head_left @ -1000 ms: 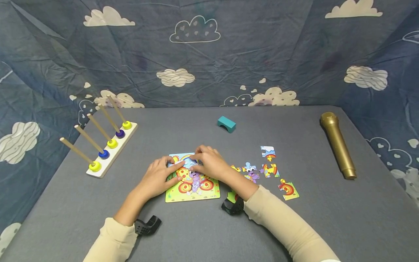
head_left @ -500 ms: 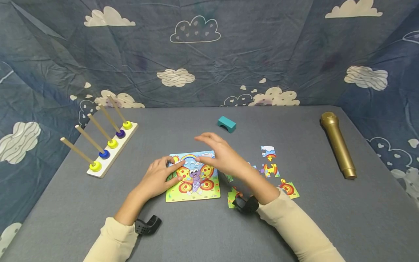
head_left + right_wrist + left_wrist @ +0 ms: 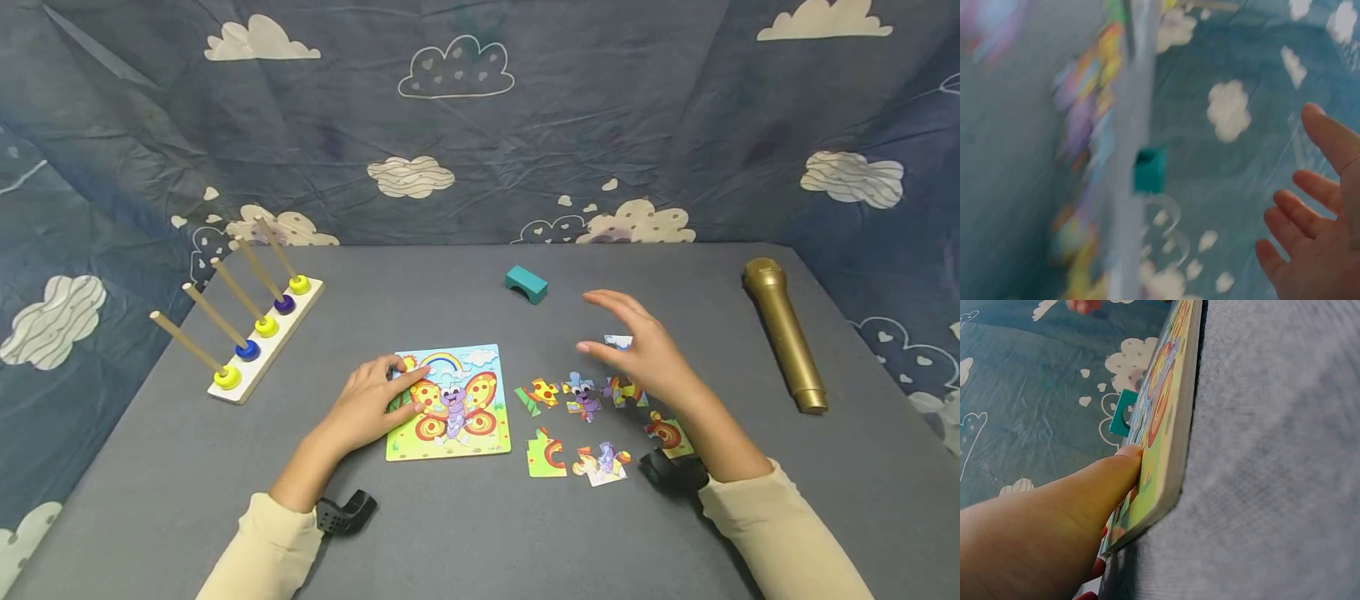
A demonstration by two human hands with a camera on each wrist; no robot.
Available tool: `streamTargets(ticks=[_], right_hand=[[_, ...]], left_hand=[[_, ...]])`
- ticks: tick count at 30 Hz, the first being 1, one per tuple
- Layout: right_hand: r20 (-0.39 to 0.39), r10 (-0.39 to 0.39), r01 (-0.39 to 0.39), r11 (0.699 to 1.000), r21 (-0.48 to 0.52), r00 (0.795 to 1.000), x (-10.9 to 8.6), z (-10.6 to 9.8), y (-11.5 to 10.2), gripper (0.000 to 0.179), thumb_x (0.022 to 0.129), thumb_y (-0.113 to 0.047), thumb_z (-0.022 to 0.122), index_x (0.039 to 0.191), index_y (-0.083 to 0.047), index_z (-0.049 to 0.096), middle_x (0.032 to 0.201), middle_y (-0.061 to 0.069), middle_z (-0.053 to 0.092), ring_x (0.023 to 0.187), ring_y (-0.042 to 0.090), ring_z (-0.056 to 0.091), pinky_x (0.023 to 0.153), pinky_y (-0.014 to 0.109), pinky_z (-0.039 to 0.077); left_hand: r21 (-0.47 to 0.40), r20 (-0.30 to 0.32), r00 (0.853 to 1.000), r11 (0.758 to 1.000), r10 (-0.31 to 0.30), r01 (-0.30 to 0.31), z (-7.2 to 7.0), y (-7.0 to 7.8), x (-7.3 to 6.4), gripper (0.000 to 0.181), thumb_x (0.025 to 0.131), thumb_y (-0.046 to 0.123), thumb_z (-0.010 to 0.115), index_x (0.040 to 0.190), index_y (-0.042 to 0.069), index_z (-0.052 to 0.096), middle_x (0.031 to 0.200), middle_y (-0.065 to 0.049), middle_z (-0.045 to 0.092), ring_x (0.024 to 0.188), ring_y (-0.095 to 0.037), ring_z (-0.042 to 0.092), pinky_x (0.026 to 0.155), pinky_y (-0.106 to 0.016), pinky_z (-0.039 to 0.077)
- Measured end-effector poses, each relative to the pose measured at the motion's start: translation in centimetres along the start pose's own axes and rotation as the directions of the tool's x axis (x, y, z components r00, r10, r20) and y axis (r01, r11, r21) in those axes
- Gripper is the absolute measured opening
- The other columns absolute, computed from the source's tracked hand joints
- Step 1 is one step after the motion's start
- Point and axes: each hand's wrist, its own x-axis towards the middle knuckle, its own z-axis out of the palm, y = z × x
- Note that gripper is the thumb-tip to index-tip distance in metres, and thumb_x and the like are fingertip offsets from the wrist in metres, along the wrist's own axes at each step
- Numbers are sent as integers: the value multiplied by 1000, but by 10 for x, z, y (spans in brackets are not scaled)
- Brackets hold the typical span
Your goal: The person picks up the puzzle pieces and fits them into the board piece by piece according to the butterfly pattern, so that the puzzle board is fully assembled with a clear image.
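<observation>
My left hand (image 3: 367, 404) rests on the left side of a butterfly picture board (image 3: 465, 442), thumb and index finger lying on its face. In the left wrist view, the thumb (image 3: 1116, 478) presses on the board (image 3: 1163, 469), which has a thick pale edge; the other fingers are mostly hidden. My right hand (image 3: 648, 350) is raised over the loose jigsaw pieces, fingers spread and holding nothing. Jigsaw pieces lie right of the board, among them a purple one (image 3: 583, 398), a green one (image 3: 546, 457) and a white one (image 3: 602, 465). The right hand partly covers others.
A teal arch block (image 3: 527, 284) sits behind the board. At the left stands a white peg rack (image 3: 258, 354) with upright wooden rods and coloured rings. A gold microphone (image 3: 787, 337) lies at the right. A cloud-patterned cloth (image 3: 480, 133) hangs behind the grey table (image 3: 465, 533).
The right hand has lifted off the board and moved right over the jigsaw pieces, uncovering the board's right side. The left hand stays on the board. The head view has shifted slightly.
</observation>
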Motion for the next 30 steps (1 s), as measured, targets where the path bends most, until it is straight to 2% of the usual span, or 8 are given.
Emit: streamTargets(ticks=[6,12,18,23,30], right_hand=[[18,120,-120,992,23,993,-8,-8,42,62,75,-20,74,130,-7,46,133,10,40,124,31,31,95,56,25],[101,221,-224,974,24,970,-14,-11,66,66,78,-26,71,133,-4,41,135,18,36,123,38,30,95,59,23],[182,224,-236,970,50,958,-20,-15,84,67,78,-23,71,133,0,39,131,22,39,119,39,34,95,54,25],[238,259,-264,964,-8,936,-21,-17,90,70,76,-27,72,133,-1,39,134,21,36,124,39,27,98,54,20],[245,207,-187,977,-101,947,-22,-17,89,63,75,-20,73,127,3,46,126,23,41,120,40,32,96,56,23]], left_hand=[[-5,1,1000,1000,-3,3,1,0,2,51,85,42,58,132,27,47,116,-3,38,106,-27,34,91,-45,26],[-11,-1,1000,1000,-1,1,1,0,2,51,85,41,58,133,26,47,116,-4,38,106,-28,34,91,-46,26],[-22,-3,1000,1000,-8,8,1,1,0,50,85,41,58,132,26,47,116,-4,38,106,-29,34,91,-47,26],[-23,-5,1000,1000,-12,12,2,0,0,50,85,41,58,132,27,48,117,-4,38,107,-29,34,91,-47,26],[-27,-10,1000,1000,-11,11,3,0,1,50,85,40,58,132,26,48,118,-5,38,108,-30,33,91,-48,26]])
